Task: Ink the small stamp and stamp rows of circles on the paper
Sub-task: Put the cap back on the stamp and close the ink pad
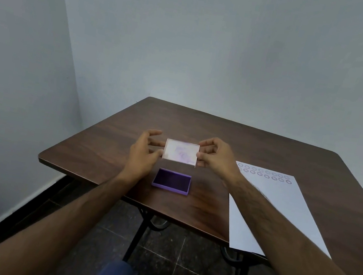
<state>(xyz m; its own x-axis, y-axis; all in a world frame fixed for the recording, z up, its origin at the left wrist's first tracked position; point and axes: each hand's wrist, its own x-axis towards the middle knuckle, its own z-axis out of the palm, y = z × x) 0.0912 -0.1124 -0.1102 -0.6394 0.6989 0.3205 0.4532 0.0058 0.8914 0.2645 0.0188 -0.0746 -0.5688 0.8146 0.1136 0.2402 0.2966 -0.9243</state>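
Observation:
A purple ink pad [172, 181] lies uncovered on the dark wooden table [106, 148]. Above and just behind it I hold its pale lid [181, 151], inner side towards me and smeared with purple ink. My left hand [142, 155] pinches the lid's left edge and my right hand [217, 159] pinches its right edge. A white sheet of paper [266, 211] lies to the right, with two rows of stamped purple circles [264, 173] along its far edge. No small stamp is in view.
The table stands in a corner, with grey walls behind and to the left. The paper's near end hangs over the table's front edge. Below are dark floor tiles, black metal table legs [135, 237] and my knees in blue trousers.

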